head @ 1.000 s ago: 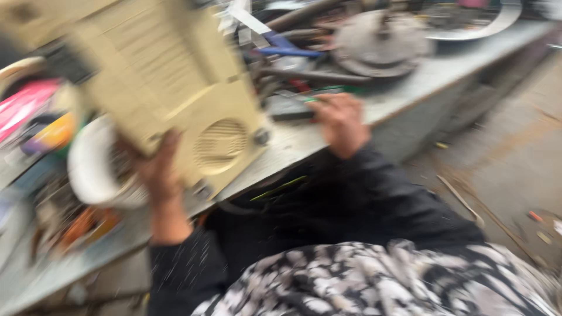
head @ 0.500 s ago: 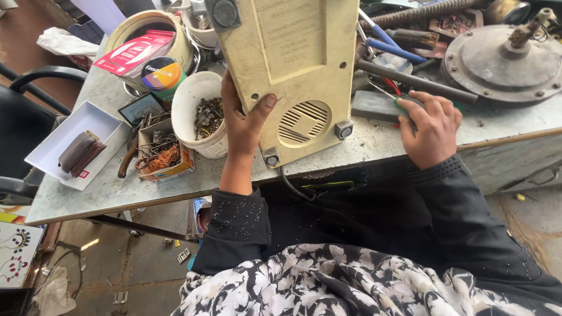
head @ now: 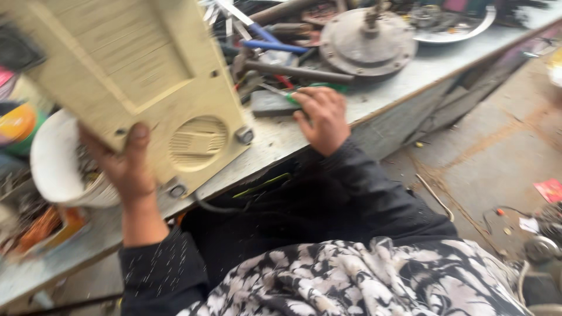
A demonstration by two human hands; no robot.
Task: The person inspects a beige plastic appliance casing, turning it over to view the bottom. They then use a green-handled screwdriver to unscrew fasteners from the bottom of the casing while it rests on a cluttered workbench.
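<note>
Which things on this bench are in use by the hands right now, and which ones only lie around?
In use:
left hand holding the beige casing
right hand on a green-handled tool

Lying about:
white cup of small parts
round metal motor cover
blue-handled pliers
grey bench

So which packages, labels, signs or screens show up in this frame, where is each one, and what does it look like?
Round tin or roll: far left edge of the bench, behind the white cup; orange and green, blurred.
Red card or packet: on the floor at the right edge; flat, red-pink.
Small white scrap: floor, lower right; too small to tell more.
No screens or signs show.
</note>
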